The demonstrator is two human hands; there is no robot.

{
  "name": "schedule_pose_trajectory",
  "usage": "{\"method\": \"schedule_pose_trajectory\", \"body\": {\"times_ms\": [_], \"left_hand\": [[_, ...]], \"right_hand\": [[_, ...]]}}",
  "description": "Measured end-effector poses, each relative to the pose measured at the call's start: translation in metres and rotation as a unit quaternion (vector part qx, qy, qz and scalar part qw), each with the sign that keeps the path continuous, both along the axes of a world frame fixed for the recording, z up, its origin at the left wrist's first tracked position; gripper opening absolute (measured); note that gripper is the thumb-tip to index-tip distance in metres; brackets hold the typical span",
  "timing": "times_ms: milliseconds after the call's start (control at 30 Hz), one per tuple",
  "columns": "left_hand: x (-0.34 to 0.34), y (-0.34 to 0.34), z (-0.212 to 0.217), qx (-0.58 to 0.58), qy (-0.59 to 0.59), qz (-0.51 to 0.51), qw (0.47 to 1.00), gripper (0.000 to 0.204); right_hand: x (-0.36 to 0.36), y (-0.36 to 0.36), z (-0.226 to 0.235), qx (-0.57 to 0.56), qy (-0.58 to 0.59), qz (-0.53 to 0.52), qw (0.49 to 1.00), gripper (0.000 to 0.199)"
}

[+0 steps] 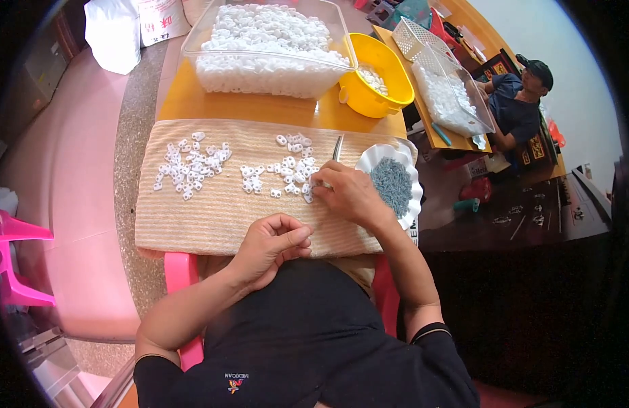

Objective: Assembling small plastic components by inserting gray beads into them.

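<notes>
My left hand (pixel 273 246) is held over the near edge of a striped beige cloth (pixel 212 228), fingers curled and thumb against the index finger; whatever they pinch is too small to see. My right hand (pixel 348 192) reaches across with bent fingers to the right side of a heap of small white plastic pieces with two holes (pixel 299 170). Its fingertips are closed at the pieces, hiding what they grip. A slim metal tool (pixel 338 147) shows just beyond that hand. To its right, a white wavy-rimmed dish (pixel 415 187) holds many small grey screw-like pins (pixel 392 185).
More white pieces (pixel 190 165) lie spread on the cloth's left. Behind stand a clear bin (pixel 273 64) full of white pieces and a yellow tub (pixel 375 75). At far right, a person in a cap (pixel 515 102) sits by another clear bin (pixel 450 95). A pink stool (pixel 22 262) stands left.
</notes>
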State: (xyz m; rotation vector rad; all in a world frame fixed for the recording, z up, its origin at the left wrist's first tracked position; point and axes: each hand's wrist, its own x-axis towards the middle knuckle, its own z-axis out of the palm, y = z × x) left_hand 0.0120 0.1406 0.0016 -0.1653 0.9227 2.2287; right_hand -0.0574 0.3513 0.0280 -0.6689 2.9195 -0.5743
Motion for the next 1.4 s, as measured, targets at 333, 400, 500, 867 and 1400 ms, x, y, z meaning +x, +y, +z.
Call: {"method": "schedule_pose_trajectory", "body": {"times_ms": [333, 400, 500, 867, 1400], "left_hand": [[-0.001, 0.001, 0.001, 0.003, -0.011, 0.001, 1.000, 0.010], [-0.001, 0.001, 0.001, 0.004, -0.012, 0.001, 1.000, 0.011], [0.000, 0.001, 0.000, 0.005, -0.011, -0.003, 1.000, 0.011], [0.000, 0.001, 0.002, -0.002, -0.013, -0.006, 1.000, 0.011], [0.003, 0.004, -0.004, 0.016, -0.006, 0.071, 0.997, 0.019]], "right_hand": [[0.002, -0.008, -0.001, -0.036, 0.026, -0.019, 0.999, 0.018], [0.002, -0.007, -0.004, -0.035, 0.027, -0.019, 0.999, 0.019], [0.003, -0.008, -0.003, -0.029, 0.028, -0.019, 0.999, 0.018], [0.005, -0.002, -0.013, -0.095, 0.067, -0.020, 0.993, 0.011], [0.038, -0.018, 0.012, -0.335, -0.130, -0.019, 0.933, 0.010]]}}
